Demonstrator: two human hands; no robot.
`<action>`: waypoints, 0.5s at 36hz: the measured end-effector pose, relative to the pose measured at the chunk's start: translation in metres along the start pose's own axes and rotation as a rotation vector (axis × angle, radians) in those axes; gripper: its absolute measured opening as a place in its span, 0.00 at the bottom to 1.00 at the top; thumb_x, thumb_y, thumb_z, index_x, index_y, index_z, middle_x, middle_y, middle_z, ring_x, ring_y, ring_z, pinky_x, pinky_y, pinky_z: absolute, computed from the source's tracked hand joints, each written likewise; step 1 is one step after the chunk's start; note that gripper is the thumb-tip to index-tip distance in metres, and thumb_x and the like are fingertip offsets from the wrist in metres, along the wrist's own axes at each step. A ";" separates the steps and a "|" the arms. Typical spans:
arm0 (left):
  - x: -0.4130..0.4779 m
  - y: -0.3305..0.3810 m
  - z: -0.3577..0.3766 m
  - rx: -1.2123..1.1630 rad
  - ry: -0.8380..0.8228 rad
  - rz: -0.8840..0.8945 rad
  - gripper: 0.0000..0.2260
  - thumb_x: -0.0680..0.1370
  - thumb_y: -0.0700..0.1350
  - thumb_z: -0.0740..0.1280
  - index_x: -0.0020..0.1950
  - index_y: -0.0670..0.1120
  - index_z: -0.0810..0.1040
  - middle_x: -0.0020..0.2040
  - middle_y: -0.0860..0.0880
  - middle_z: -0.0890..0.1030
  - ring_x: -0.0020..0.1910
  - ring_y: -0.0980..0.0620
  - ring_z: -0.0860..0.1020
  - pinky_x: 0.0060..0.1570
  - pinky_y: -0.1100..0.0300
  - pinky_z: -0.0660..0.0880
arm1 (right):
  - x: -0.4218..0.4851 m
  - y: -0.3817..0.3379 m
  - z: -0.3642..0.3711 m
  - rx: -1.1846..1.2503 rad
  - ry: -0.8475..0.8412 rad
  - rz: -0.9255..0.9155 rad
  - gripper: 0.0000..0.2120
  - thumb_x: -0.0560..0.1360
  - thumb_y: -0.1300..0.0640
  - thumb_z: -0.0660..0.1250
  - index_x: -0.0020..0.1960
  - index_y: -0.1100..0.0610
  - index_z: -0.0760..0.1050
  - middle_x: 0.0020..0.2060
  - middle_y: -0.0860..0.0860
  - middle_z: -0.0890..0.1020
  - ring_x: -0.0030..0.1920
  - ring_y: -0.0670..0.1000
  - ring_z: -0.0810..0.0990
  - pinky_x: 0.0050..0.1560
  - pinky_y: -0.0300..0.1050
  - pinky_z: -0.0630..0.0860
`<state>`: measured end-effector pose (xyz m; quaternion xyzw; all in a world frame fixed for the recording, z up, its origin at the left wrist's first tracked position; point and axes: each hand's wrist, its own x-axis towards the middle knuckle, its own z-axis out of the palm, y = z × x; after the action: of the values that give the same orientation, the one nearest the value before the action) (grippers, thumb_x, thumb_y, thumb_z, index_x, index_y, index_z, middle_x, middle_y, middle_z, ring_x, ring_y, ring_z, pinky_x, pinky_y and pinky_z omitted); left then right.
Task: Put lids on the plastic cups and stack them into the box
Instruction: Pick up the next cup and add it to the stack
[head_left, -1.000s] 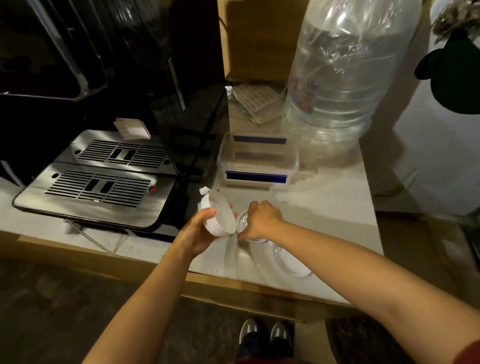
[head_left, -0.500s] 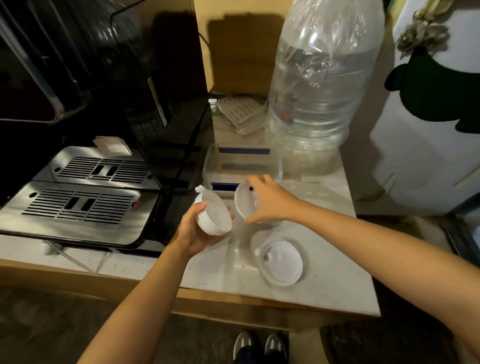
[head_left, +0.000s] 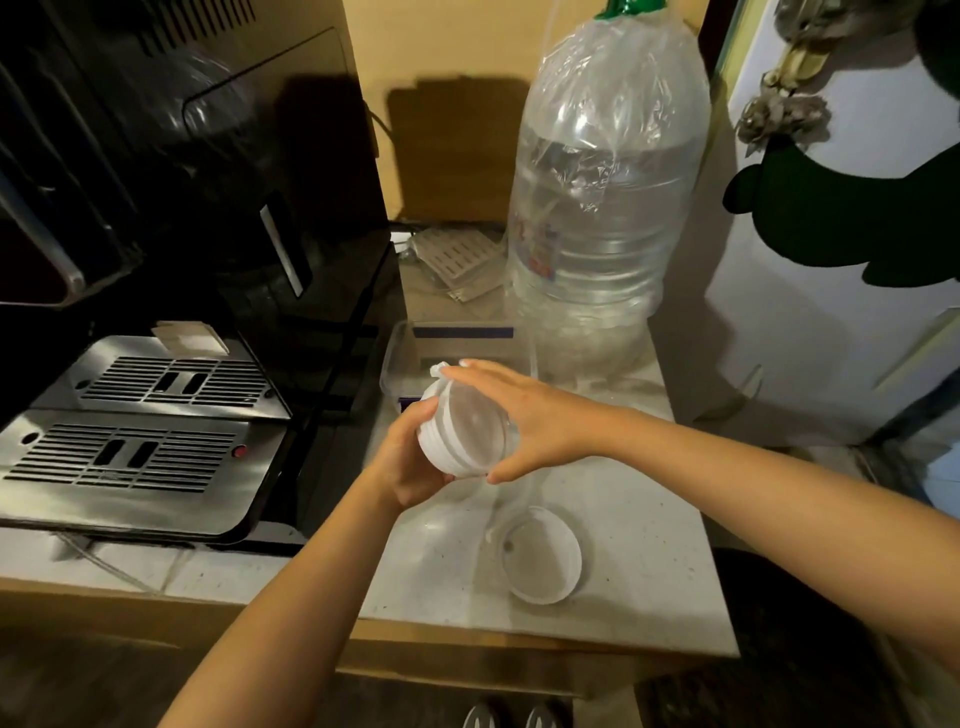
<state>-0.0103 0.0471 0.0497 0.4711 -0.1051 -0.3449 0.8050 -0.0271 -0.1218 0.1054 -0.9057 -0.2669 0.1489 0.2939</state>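
My left hand (head_left: 402, 467) grips a short white stack of plastic cups (head_left: 441, 447), tilted so its mouth faces right. My right hand (head_left: 524, 415) presses a clear round lid (head_left: 475, 428) flat against that mouth, fingers spread over the top and thumb at the lower rim. Both hover above the counter. A second white lidded cup (head_left: 540, 556) lies on the counter below and to the right of my hands. The clear plastic box (head_left: 402, 353) stands just behind my hands, partly hidden by them.
A black coffee machine with steel drip trays (head_left: 130, 462) fills the left side. A large water bottle (head_left: 597, 208) wrapped in plastic stands behind the box. The pale counter (head_left: 649, 545) ends close on the right; a white fridge door (head_left: 831, 338) is beyond it.
My right hand lifted the clear lid from the counter and brought it left onto the mouth of the cups. My left hand kept hold of the cups and rose slightly.
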 end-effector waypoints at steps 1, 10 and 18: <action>0.001 0.001 0.002 0.005 -0.012 0.000 0.31 0.52 0.61 0.77 0.50 0.50 0.78 0.42 0.50 0.85 0.42 0.51 0.82 0.37 0.57 0.80 | 0.001 0.001 0.000 -0.013 -0.006 -0.002 0.51 0.65 0.56 0.75 0.75 0.43 0.45 0.76 0.44 0.50 0.75 0.46 0.51 0.70 0.44 0.63; 0.006 0.005 0.003 0.044 -0.060 0.016 0.29 0.54 0.60 0.77 0.50 0.50 0.79 0.43 0.48 0.84 0.43 0.49 0.82 0.38 0.56 0.81 | 0.006 0.000 -0.004 -0.033 -0.066 -0.004 0.53 0.68 0.58 0.73 0.74 0.41 0.36 0.77 0.47 0.38 0.76 0.51 0.51 0.66 0.44 0.68; 0.010 0.003 -0.008 0.066 -0.005 -0.018 0.35 0.51 0.60 0.78 0.54 0.48 0.75 0.47 0.44 0.80 0.43 0.48 0.81 0.39 0.55 0.81 | 0.014 0.006 0.004 -0.030 -0.092 -0.023 0.53 0.70 0.60 0.71 0.74 0.44 0.33 0.76 0.49 0.34 0.77 0.50 0.42 0.68 0.42 0.63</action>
<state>0.0026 0.0467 0.0461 0.4974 -0.1141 -0.3495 0.7858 -0.0148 -0.1160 0.0972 -0.8991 -0.2928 0.1829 0.2693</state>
